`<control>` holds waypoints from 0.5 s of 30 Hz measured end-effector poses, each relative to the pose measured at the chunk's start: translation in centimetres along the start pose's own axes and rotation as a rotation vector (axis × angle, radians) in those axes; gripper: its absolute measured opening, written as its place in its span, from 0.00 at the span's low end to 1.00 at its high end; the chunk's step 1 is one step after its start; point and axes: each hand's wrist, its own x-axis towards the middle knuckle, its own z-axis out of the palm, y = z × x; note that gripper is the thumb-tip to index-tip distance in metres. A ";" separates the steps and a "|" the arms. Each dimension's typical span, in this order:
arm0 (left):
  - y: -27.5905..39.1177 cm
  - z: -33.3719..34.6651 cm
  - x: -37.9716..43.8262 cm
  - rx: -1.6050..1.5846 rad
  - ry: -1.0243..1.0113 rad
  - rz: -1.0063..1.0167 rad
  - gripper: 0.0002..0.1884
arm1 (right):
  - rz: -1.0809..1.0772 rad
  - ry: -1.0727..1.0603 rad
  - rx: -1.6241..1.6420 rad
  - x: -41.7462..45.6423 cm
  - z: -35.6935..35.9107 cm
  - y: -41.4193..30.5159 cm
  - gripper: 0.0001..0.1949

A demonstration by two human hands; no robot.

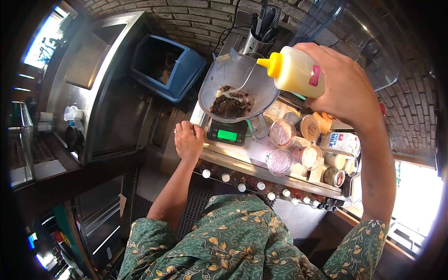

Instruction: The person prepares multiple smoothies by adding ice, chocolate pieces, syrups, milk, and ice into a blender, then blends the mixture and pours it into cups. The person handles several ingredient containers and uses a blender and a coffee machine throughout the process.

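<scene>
My right hand grips a squeeze bottle of pale yellow liquid, tilted on its side with its yellow nozzle pointing left. A thin stream runs from the nozzle into a clear plastic blender jug. Dark brown chunks lie in the jug's bottom with some pale liquid on them. Under the jug, a black digital scale shows a lit green display. My left hand rests on the counter edge left of the scale, its fingers curled; whether it holds anything cannot be told.
Several lidded tubs and a milk carton stand right of the scale. White-capped bottles line the counter's front. Behind the jug is a metal utensil holder; left of it, a blue bin. A large clear container stands back right.
</scene>
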 end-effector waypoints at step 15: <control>0.2 0.3 -0.1 0.027 -0.011 0.017 0.10 | 0.071 -0.049 -0.016 -0.8 1.4 0.1 0.44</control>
